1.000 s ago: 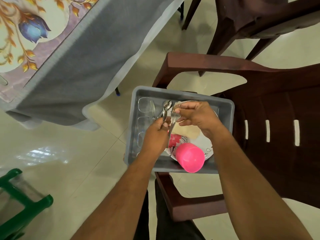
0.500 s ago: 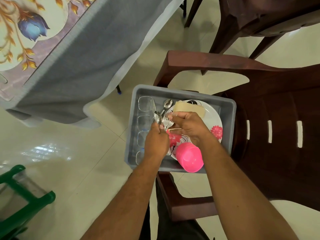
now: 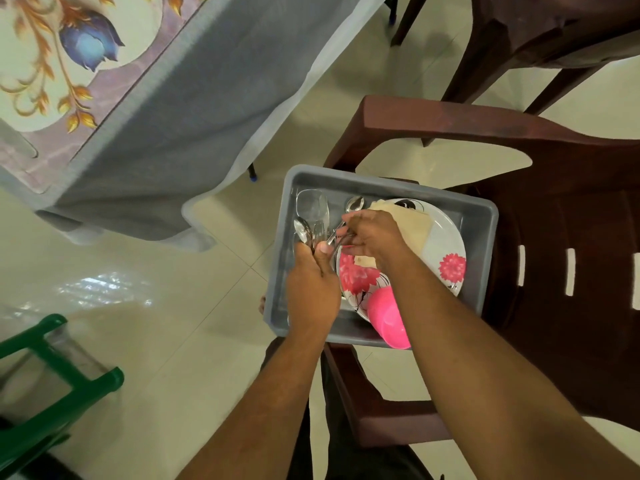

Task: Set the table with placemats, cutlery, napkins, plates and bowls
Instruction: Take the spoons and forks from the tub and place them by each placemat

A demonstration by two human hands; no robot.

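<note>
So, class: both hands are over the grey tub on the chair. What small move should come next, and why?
Probably the right hand passes its cutlery to the left hand, which already grips a spoon. One spoon lies loose in the grey tub.

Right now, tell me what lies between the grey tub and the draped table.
Only bare cream floor separates the tub from the table's cloth, in the head view.

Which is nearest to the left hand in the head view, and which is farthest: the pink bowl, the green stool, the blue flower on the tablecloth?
From the left hand:
1. Pink bowl, just to its right, inside the grey tub.
2. Green stool, lower left on the floor.
3. Blue flower, upper left on the tablecloth.
</note>
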